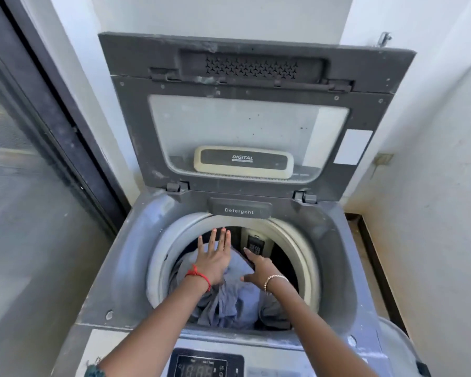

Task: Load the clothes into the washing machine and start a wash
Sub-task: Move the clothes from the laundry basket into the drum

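A grey top-loading washing machine stands in front of me with its lid raised upright. Blue-grey clothes lie bunched inside the round drum opening. My left hand, with a red thread at the wrist, lies flat on the clothes with its fingers spread. My right hand, wearing a bead bracelet, rests on the clothes beside it, fingers apart and bent a little. Neither hand grips any cloth. The control panel with a lit digit display sits at the bottom edge.
A "Detergent" drawer sits at the back rim of the drum. A dark-framed glass door stands close on the left. White walls close in behind and on the right, with a narrow strip of floor beside the machine.
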`<state>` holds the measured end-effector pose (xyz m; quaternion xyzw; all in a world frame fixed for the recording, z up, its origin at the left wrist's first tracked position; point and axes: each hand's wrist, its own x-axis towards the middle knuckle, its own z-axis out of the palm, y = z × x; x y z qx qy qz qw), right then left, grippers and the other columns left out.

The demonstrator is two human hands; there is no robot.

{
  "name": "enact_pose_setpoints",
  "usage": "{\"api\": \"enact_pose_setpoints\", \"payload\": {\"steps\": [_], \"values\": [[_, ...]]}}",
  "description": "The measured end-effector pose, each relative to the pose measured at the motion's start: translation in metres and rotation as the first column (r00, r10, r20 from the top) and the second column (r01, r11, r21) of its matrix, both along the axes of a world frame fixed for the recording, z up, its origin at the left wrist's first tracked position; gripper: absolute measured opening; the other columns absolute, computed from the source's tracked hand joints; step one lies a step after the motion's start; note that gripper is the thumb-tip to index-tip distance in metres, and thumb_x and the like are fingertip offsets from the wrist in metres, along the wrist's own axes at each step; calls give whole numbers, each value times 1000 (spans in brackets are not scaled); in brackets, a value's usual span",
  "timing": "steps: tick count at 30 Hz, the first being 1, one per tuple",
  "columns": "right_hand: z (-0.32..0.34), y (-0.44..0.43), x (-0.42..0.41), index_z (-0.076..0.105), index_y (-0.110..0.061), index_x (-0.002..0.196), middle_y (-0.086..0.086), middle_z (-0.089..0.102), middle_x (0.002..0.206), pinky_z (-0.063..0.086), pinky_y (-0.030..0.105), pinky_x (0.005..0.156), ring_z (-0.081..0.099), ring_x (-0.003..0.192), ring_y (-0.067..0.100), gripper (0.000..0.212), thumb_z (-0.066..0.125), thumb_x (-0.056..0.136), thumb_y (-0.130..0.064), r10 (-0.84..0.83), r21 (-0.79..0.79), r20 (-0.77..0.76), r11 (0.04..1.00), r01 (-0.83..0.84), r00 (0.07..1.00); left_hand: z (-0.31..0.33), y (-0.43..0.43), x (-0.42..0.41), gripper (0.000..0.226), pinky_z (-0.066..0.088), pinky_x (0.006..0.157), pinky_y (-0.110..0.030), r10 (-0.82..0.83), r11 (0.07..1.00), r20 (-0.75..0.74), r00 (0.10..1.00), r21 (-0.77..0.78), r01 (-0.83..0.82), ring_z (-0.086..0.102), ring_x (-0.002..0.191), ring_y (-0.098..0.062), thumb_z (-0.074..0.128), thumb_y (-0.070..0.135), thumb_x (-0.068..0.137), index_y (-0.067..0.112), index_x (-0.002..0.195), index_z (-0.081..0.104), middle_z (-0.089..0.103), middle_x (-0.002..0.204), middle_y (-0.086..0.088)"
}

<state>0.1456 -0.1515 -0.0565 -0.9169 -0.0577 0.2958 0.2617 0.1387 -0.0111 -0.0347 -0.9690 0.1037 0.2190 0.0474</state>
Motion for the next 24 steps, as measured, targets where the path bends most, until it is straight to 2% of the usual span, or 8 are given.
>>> {"api": "enact_pose_setpoints", "payload": {"steps": [3,6,9,12,15,18,21,24], "values": [[5,-20,-1,3,-15,149,10,20,155,22,34,113,18,142,29,86,62,87,-23,2,-22,43,1000,-1,999,7,-19,5,111,-6,113,-58,-35,999,-15,999,-33,34,-20,142,-34,67,31,83,0,143,-22,-21,155,-14],[8,-39,-2,-3,-17,148,9,0,158,12,41,118,-1,145,26,93,64,84,-28,-11,-60,82,998,16,997,14,-42,6,111,-5,114,-57,-66,994,27,997,-80,68,-20,142,-33,65,37,83,-1,143,-20,-19,155,-14],[20,-62,-7,-6,-18,148,11,-8,157,6,36,118,-7,145,25,95,64,84,-27,-34,-66,164,997,45,986,22,-68,7,110,-6,113,-55,-89,981,72,993,-164,100,-20,142,-30,62,42,84,1,144,-20,-19,156,-11],[43,-91,-19,-4,-17,148,10,-10,157,3,32,117,-8,145,25,90,62,86,-19,-90,35,279,996,83,956,38,-102,6,107,-5,114,-54,-136,955,141,981,-246,168,-20,143,-28,60,42,85,3,144,-19,-20,156,-10],[71,-134,-38,0,-16,148,6,-4,157,2,26,115,-4,146,21,88,61,85,-9,-242,188,409,966,178,880,59,-147,1,98,-4,116,-53,-202,899,234,951,-340,274,-18,143,-27,56,31,88,4,145,-19,-20,156,-10],[89,-191,-65,9,-12,147,7,14,156,11,25,114,9,145,20,88,66,81,-8,-446,309,487,892,329,750,75,-205,-9,95,-6,116,-50,-259,819,275,926,-446,361,-18,144,-23,55,23,89,4,144,-21,-19,156,-9],[90,-251,-99,13,-12,147,11,23,153,21,19,108,24,141,25,88,68,79,-7,-581,319,499,813,487,643,74,-272,-25,97,-7,116,-46,-360,761,252,898,-478,439,-16,144,-19,56,21,86,4,144,-19,-19,156,-8],[72,-297,-134,14,-12,147,7,25,152,22,12,101,33,137,22,85,67,80,-8,-651,291,484,750,594,585,62,-327,-43,102,-7,116,-46,-456,739,180,871,-469,484,-18,144,-18,59,18,82,3,144,-20,-21,156,-7]]}}
